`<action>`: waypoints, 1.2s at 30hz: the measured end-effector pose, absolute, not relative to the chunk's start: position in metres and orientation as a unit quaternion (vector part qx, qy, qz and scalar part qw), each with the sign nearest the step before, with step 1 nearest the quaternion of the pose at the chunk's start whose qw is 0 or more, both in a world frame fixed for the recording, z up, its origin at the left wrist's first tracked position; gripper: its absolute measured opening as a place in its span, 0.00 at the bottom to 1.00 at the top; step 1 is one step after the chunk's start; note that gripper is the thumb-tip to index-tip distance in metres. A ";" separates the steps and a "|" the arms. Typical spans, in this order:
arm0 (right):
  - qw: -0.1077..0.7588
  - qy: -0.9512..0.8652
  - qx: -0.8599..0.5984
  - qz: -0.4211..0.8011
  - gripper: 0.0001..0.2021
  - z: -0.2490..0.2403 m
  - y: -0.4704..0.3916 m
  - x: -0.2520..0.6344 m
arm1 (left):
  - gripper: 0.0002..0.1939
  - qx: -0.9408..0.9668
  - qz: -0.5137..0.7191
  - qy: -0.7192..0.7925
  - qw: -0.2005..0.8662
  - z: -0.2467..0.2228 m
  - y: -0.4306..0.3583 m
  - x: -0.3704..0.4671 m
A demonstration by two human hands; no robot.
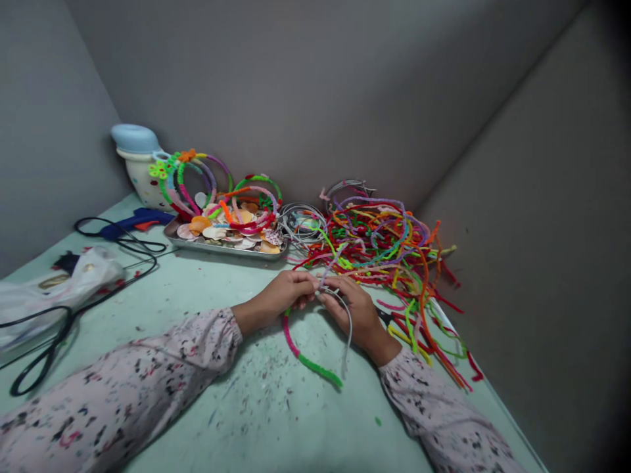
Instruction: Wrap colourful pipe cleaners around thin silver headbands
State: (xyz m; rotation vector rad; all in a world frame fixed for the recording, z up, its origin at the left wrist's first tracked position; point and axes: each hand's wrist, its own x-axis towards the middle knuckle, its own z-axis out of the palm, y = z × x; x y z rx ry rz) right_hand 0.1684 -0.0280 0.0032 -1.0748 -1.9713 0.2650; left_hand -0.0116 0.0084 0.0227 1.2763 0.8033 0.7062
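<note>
A thin headband [350,322] curves between my hands, its ends toward me. Pink and green fuzzy pipe cleaner [315,368] covers its left side, while the right side shows bare grey. My left hand [283,294] is closed in a pinch on the headband near its top. There a lavender pipe cleaner [329,264] sticks up between the two hands. My right hand [355,314] is closed around the bare part, fingertips close to the left ones. The exact grip at the fingertips is partly hidden.
A tangled heap of pipe cleaners [389,243] lies at the back right, with dark-handled scissors [384,316] beside it. Bare headbands [302,222] rest near a metal tray [227,252] of shells and wrapped headbands. Leftward are a blue glue gun [133,222], black cord [62,341] and plastic bag [93,272].
</note>
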 end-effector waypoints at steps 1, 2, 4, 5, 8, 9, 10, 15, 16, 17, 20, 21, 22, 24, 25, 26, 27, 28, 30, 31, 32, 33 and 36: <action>0.426 -0.788 -0.431 0.107 0.11 0.003 -0.028 0.168 | 0.09 0.567 0.313 0.357 0.673 0.022 0.009 -0.012; 0.425 -0.788 -0.433 0.110 0.11 0.003 -0.028 0.168 | 0.09 0.567 0.314 0.357 0.672 0.022 0.009 -0.012; 0.423 -0.787 -0.435 0.114 0.12 0.003 -0.028 0.169 | 0.09 0.561 0.319 0.359 0.674 0.020 0.010 -0.012; 0.423 -0.786 -0.435 0.117 0.12 0.002 -0.028 0.169 | 0.09 0.557 0.323 0.362 0.674 0.020 0.010 -0.012; 0.431 -0.772 -0.444 0.146 0.12 0.000 -0.026 0.170 | 0.09 0.546 0.335 0.373 0.671 0.019 0.011 -0.012; 0.438 -0.758 -0.453 0.167 0.11 0.000 -0.025 0.171 | 0.09 0.545 0.337 0.376 0.669 0.018 0.011 -0.012; 0.448 -0.740 -0.463 0.191 0.11 -0.001 -0.024 0.171 | 0.09 0.545 0.338 0.378 0.667 0.019 0.011 -0.012; 0.499 -0.628 -0.497 0.330 0.13 -0.006 -0.021 0.173 | 0.10 0.551 0.335 0.391 0.657 0.021 0.010 -0.011; 0.502 -0.614 -0.497 0.352 0.14 -0.006 -0.021 0.173 | 0.10 0.552 0.334 0.394 0.654 0.021 0.010 -0.011; 0.502 -0.606 -0.495 0.368 0.14 -0.006 -0.021 0.173 | 0.10 0.553 0.333 0.397 0.652 0.022 0.009 -0.011; 0.490 -0.618 -0.489 0.373 0.14 -0.003 -0.023 0.172 | 0.10 0.555 0.333 0.398 0.650 0.023 0.009 -0.010; 0.485 -0.626 -0.489 0.366 0.14 -0.002 -0.023 0.172 | 0.10 0.557 0.334 0.398 0.649 0.023 0.009 -0.011; 0.481 -0.633 -0.490 0.357 0.14 0.000 -0.024 0.172 | 0.11 0.559 0.334 0.397 0.647 0.023 0.009 -0.011; 0.477 -0.643 -0.491 0.344 0.14 0.002 -0.024 0.171 | 0.11 0.562 0.335 0.395 0.644 0.022 0.009 -0.011; 0.476 -0.645 -0.493 0.340 0.14 0.003 -0.024 0.171 | 0.11 0.564 0.337 0.393 0.643 0.022 0.009 -0.011; 0.474 -0.645 -0.494 0.339 0.13 0.004 -0.025 0.171 | 0.11 0.565 0.338 0.391 0.643 0.021 0.009 -0.012; 0.474 -0.644 -0.495 0.339 0.13 0.004 -0.025 0.170 | 0.11 0.566 0.338 0.390 0.643 0.021 0.009 -0.012; 0.475 -0.642 -0.496 0.341 0.13 0.004 -0.025 0.169 | 0.11 0.566 0.337 0.390 0.643 0.020 0.009 -0.012; 0.476 -0.634 -0.494 0.357 0.13 0.003 -0.026 0.168 | 0.10 0.564 0.336 0.395 0.643 0.020 0.009 -0.012; 0.476 -0.628 -0.494 0.367 0.12 0.003 -0.026 0.167 | 0.10 0.562 0.335 0.398 0.643 0.021 0.009 -0.012; 0.477 -0.622 -0.495 0.375 0.12 0.002 -0.026 0.167 | 0.10 0.561 0.334 0.402 0.643 0.021 0.009 -0.012; 0.478 -0.618 -0.497 0.379 0.12 0.001 -0.026 0.166 | 0.10 0.559 0.333 0.403 0.643 0.022 0.009 -0.011; 0.480 -0.615 -0.508 0.364 0.12 0.000 -0.025 0.166 | 0.13 0.557 0.331 0.391 0.654 0.024 0.009 -0.011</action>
